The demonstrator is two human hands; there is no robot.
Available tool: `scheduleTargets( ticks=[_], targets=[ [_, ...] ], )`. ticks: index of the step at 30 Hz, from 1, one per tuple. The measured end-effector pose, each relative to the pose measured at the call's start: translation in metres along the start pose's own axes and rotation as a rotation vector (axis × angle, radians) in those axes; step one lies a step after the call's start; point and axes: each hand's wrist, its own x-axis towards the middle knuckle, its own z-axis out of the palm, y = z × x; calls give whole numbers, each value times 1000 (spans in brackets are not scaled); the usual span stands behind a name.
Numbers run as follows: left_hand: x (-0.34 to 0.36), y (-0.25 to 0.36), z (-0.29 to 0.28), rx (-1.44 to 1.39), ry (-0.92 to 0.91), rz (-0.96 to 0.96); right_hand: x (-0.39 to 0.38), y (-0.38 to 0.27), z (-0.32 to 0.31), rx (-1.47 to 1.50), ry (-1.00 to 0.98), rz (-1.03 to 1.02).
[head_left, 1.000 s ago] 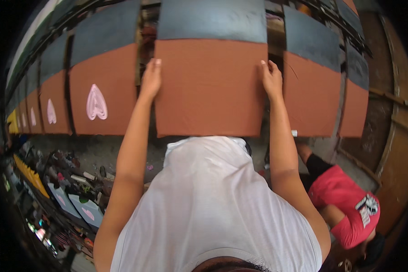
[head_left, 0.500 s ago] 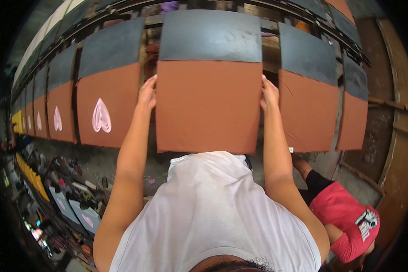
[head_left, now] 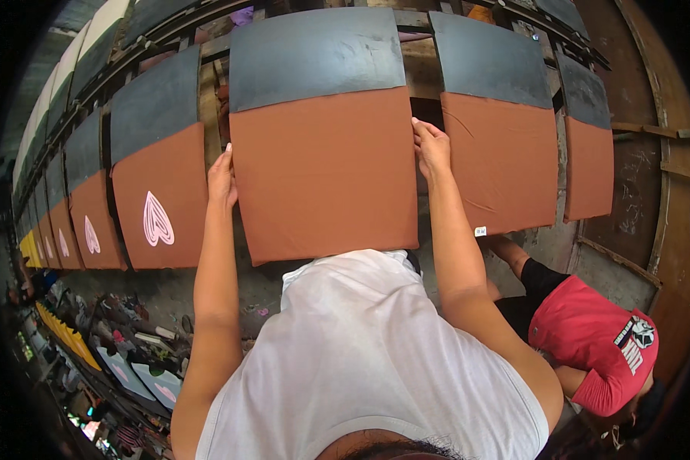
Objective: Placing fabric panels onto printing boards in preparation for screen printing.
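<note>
A plain brown cloth [head_left: 322, 172] is pulled over the lower part of a dark grey board [head_left: 314, 57] in front of me. It looks smooth, and its near edge reaches my white shirt. My left hand [head_left: 221, 178] is at the cloth's left edge, fingers bent together against it. At the right edge, somewhat higher up, my right hand [head_left: 432, 146] pinches at the cloth's side with thumb and fingers. The undersides of the board and cloth are hidden.
To the left, a row of similar boards carries brown cloths with pink heart prints [head_left: 159, 218]. Plain brown cloth [head_left: 502, 165] covers boards to the right. A person in a red shirt [head_left: 590, 337] bends down at the lower right. Yellow and pale-blue panels [head_left: 157, 383] stand lower left.
My view has turned and shifted, so the boards appear further left and tilted. Both hands stay at the cloth's side edges, the right now higher than the left. The person in red has shifted slightly.
</note>
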Motion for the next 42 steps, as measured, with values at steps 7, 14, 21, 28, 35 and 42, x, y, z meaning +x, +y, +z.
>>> scheduleTargets(
  ticks=[7,14,21,28,35,42],
  targets=[
    [-3,-19,9,447,300,249,38,26,-25,-320,43,-147],
    [-147,48,3,546,230,766,-61,-32,52,-770,8,-919],
    [-236,23,-69,-306,96,516,-201,37,249,-646,-565,-756],
    [-291,59,-317,-501,572,715,-405,192,435,-760,-1257,-641],
    [-332,52,-506,-597,779,670,-504,273,598,-1068,-1588,-587],
    [-307,50,-709,-411,709,347,-588,407,797,-1135,-1917,-609]
  ],
)
